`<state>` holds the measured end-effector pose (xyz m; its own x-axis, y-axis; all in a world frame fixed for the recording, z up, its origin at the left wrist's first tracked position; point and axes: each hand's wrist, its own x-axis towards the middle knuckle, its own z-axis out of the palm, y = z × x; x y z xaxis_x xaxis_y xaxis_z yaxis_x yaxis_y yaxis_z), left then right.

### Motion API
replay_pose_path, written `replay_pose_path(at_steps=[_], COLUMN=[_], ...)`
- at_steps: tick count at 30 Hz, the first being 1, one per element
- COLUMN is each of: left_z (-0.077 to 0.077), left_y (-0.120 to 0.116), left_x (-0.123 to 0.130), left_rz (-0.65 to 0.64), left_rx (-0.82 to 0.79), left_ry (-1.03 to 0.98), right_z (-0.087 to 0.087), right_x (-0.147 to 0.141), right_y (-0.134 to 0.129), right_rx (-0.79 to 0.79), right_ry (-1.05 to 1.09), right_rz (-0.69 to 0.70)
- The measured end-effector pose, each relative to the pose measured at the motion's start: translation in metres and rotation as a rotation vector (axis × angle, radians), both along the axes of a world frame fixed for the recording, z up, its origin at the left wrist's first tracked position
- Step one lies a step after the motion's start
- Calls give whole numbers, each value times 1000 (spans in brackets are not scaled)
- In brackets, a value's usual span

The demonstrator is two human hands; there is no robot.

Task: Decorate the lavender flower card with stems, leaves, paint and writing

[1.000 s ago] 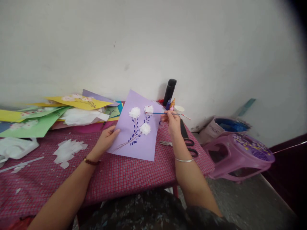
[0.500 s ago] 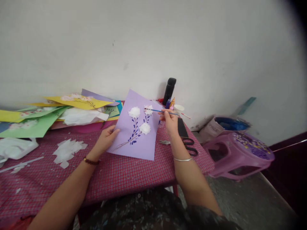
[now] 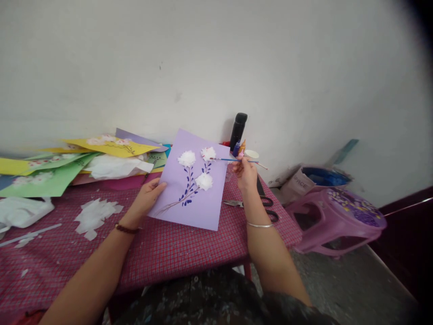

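Observation:
My left hand (image 3: 150, 196) grips the left edge of a purple paper sheet (image 3: 206, 207), which is tilted up above the table. On the sheet are painted brown stems with dark blue leaves and three fluffy white flowers (image 3: 204, 181). The upper right flower (image 3: 208, 154) has small reddish specks. Between the fingers of my right hand (image 3: 246, 174) is a thin blue paintbrush (image 3: 227, 159), its tip at the lower right edge of that speckled flower. Scissors (image 3: 265, 201) with black handles lie under my right forearm.
Small paint bottles (image 3: 239, 148), a black bottle (image 3: 238, 131) and a white cup (image 3: 251, 154) stand by the wall. Coloured flower cards (image 3: 111, 146) are piled at the left. White paper scraps (image 3: 96, 215) lie on the checked tablecloth (image 3: 162, 246). A pink stool (image 3: 324, 216) stands right.
My right hand and the paintbrush have moved slightly right and down, so the tip has shifted from the speckled flower's left part to its lower right edge. The sheet has shifted slightly left.

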<state>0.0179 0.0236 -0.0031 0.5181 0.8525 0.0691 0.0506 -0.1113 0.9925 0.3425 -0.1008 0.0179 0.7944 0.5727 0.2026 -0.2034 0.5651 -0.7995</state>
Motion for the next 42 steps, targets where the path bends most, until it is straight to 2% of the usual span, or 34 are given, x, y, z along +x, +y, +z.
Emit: replay_pose_path(at_steps=[5,11,18,23,32,42], left_z=[1,1,2,2,0,8], left_y=[0,0,-1,-1,0,-4], left_x=[0,0,0,1,-1,2], left_rz=[5,-10,4,13,-1,7], left_rx=[-31,-40,-90,-90,-78,-192], left_ry=[-15,-4,-49,-50,-39,-98], right_z=[3,3,7,6,6,4], right_x=[1,-7,-4,-9,-8,7], right_y=[-2,-3,-6,-5,-5,-4], right_rx=[34,-40,16,-4,-25,17], right_ry=[89,-81,-72,-115,-69,20], right_rz=[-4,61,-60,36,42,-56])
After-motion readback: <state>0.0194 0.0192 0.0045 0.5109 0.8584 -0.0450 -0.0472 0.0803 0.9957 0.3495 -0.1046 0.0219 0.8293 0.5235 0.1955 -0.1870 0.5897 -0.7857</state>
